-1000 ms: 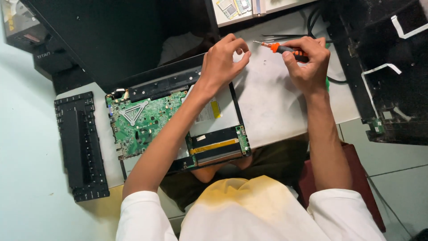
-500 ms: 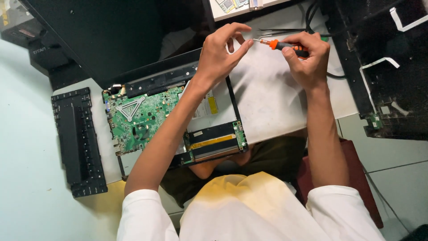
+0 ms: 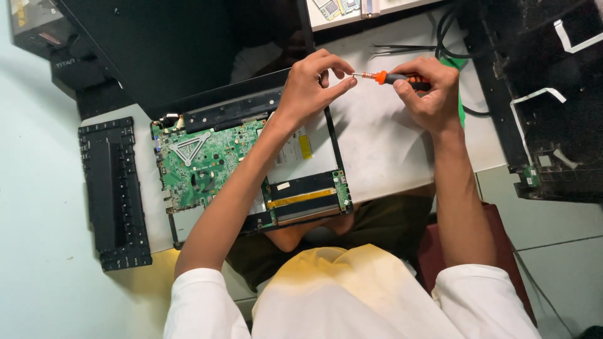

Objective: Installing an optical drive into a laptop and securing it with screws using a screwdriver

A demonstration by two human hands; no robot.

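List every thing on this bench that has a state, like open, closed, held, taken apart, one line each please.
Laptop base: cover off, green board exposed.
Laptop screen: open, dark.
Keyboard panel: removed, lying flat on the table, left of the laptop.
Screwdriver: held in the right hand, tip pinched by the left hand.
Tweezers: lying untouched.
Black casing: opened, ribbon cables loose.

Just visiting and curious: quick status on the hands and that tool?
Right hand gripping orange-and-black screwdriver. Left hand fingers pinching at its tip. Opened laptop beneath left arm, nothing blocking.
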